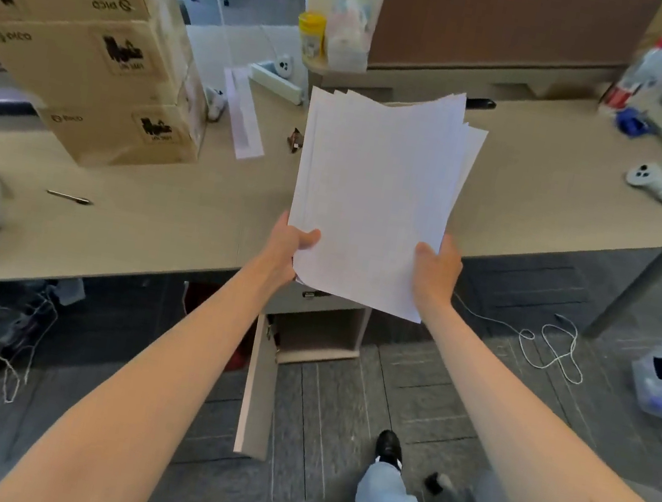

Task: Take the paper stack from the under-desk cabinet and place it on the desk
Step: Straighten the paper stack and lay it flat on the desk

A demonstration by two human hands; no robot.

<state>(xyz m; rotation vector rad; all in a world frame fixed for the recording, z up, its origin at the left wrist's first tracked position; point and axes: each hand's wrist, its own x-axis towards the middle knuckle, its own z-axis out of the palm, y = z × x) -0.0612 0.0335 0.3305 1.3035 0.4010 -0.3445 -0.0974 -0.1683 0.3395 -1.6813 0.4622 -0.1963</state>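
Both hands, left (pixel 293 244) & right (pixel 437 273), grip 1 paper stack (pixel 377 197).

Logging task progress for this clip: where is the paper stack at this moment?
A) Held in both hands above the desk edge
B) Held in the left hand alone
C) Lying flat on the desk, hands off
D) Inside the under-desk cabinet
A: the left hand and right hand each grip a lower corner of the paper stack, raised over the desk, with the under-desk cabinet open below.
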